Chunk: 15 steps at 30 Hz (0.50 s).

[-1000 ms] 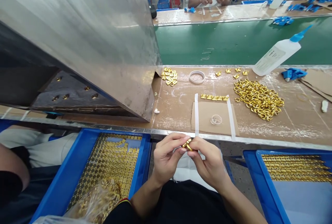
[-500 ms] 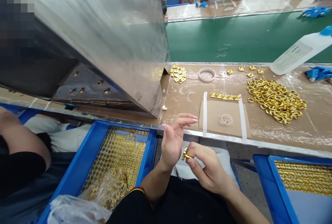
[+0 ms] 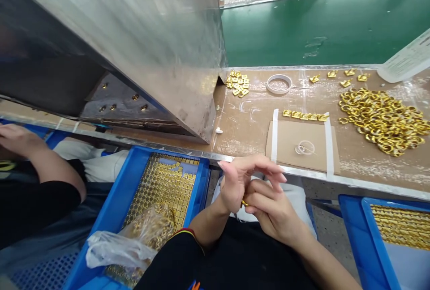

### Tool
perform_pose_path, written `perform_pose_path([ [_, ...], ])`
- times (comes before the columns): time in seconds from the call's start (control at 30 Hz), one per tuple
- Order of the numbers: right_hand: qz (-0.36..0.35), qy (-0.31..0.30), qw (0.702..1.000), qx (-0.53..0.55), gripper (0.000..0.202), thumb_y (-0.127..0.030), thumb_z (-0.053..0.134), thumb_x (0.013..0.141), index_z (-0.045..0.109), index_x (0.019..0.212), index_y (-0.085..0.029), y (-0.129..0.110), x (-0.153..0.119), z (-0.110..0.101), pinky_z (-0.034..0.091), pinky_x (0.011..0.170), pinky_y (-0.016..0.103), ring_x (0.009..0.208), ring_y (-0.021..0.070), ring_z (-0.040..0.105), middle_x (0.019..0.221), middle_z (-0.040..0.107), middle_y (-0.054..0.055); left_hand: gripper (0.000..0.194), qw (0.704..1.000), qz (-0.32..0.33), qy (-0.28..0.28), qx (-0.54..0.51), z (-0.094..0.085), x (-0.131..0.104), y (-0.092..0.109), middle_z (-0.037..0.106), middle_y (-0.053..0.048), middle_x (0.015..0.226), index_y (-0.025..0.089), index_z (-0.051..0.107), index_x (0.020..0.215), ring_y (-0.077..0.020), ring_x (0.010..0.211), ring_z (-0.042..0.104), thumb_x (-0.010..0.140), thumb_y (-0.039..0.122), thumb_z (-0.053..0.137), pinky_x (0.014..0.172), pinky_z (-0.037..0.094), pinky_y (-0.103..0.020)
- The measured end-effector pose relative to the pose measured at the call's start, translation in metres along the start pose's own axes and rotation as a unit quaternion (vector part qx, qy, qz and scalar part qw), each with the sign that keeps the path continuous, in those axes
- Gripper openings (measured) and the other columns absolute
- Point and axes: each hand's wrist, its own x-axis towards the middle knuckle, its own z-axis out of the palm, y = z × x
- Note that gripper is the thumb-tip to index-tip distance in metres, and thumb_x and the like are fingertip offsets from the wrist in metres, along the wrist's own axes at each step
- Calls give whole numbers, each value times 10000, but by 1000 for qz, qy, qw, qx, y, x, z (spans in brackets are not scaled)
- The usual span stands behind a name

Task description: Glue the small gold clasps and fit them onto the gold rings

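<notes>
Held low over my lap, my right hand (image 3: pixel 273 207) pinches a small gold ring (image 3: pixel 245 203) between thumb and fingers; most of the piece is covered. My left hand (image 3: pixel 234 187) is open, its thumb up and its fingers stretched over the back of the right fingers. The left palm is beside the ring; whether it touches it I cannot tell. In front of my hands lies a taped cardboard square (image 3: pixel 289 140) with a clear loop (image 3: pixel 305 147) on it. Along its far edge runs a row of small gold square pieces (image 3: pixel 305 116).
A heap of gold rings (image 3: pixel 383 120) lies on the bench at right. Gold square pieces (image 3: pixel 238 83) and a white tape roll (image 3: pixel 279 84) are farther back. A metal housing (image 3: pixel 161 48) blocks the left. Blue trays (image 3: pixel 112 200) flank me. A co-worker's arm (image 3: pixel 50 160) is at far left.
My hands have come together: the left fingers now reach over the right hand, and the ring is more hidden. The view has tilted down, and the person across the belt has left the frame.
</notes>
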Motion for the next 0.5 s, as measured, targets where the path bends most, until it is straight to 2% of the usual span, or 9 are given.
perform_pose_path([
  [0.1, 19, -3, 1000, -10, 338, -136, 460, 1034, 611, 736, -191, -1, -2, 2, 445, 574, 284, 680, 169, 520, 715, 518, 18, 1028, 999, 0, -51, 4, -4, -1, -4, 695, -95, 655, 141, 768, 928, -197, 589, 670, 872, 861, 36, 617, 569, -333],
  [0.17, 15, 1, 1000, -2, 319, -112, 472, 1018, 613, 743, -190, -2, -2, 3, 445, 572, 283, 687, 167, 509, 722, 511, 14, 1075, 998, -1, -61, 26, -7, -1, -6, 691, -106, 626, 133, 773, 916, -217, 620, 689, 848, 875, -2, 645, 577, -347],
  [0.37, -3, 2, 1000, 21, 279, -75, 464, 1006, 612, 809, -205, -2, 1, 3, 487, 641, 296, 771, 173, 534, 833, 586, 30, 1168, 995, -6, -88, 53, -9, -1, -6, 713, -150, 682, 120, 776, 870, -256, 747, 719, 789, 891, -98, 681, 576, -356],
  [0.5, 10, 0, 1000, 22, 290, -84, 463, 1005, 610, 785, -203, 0, -2, 3, 496, 625, 295, 762, 171, 568, 807, 588, 28, 1147, 994, -5, -91, 63, -8, 0, -7, 700, -144, 672, 129, 753, 809, -249, 743, 707, 784, 896, -99, 673, 565, -350],
])
